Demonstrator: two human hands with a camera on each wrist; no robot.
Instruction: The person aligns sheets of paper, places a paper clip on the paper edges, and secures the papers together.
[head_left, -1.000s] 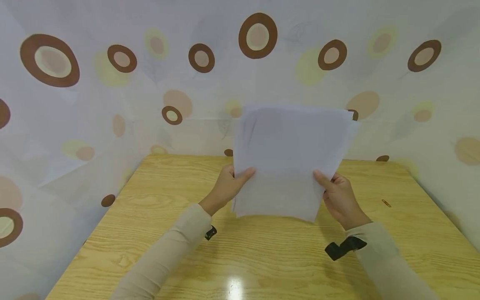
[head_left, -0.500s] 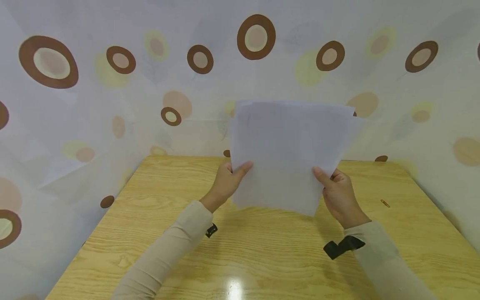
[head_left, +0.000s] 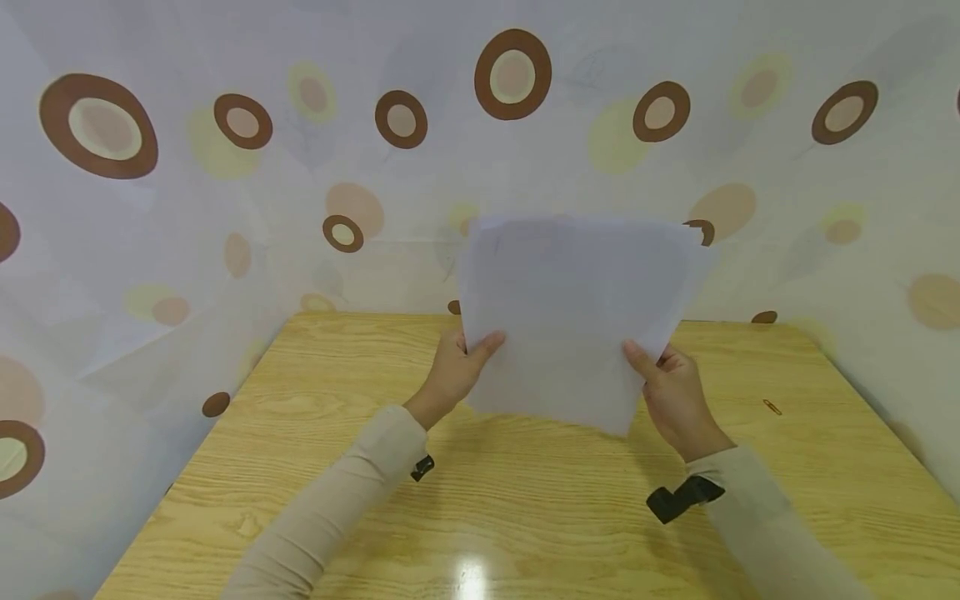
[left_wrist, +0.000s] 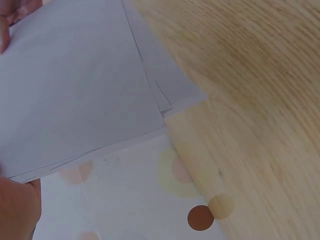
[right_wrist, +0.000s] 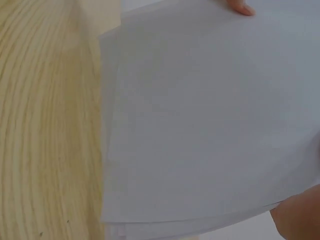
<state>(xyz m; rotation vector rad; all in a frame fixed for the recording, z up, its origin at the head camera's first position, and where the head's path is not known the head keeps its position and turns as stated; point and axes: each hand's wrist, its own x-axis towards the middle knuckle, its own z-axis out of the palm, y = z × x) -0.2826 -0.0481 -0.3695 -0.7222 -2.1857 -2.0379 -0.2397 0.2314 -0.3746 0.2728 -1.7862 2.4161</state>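
Note:
Several loose white sheets of paper (head_left: 562,317) are held up over the table, blank on the side facing me. My left hand (head_left: 453,371) grips their left edge, thumb in front and fingers hidden behind. On the opposite edge my right hand (head_left: 675,396) pinches the sheets the same way. Their edges are uneven: in the left wrist view a corner of the paper (left_wrist: 182,92) sticks out past the top sheet. The right wrist view shows offset layers along the border of the stack (right_wrist: 165,227).
A small orange-brown paper clip (head_left: 772,407) lies on the wooden table (head_left: 315,467) to the right of my right hand. A white cloth with brown rings (head_left: 420,50) hangs behind the table and along both sides.
Both hands lift the sheets slightly, then lower them again. The top edges, fanned wider half a second ago, now lie a little closer together. The paper clip stays put.

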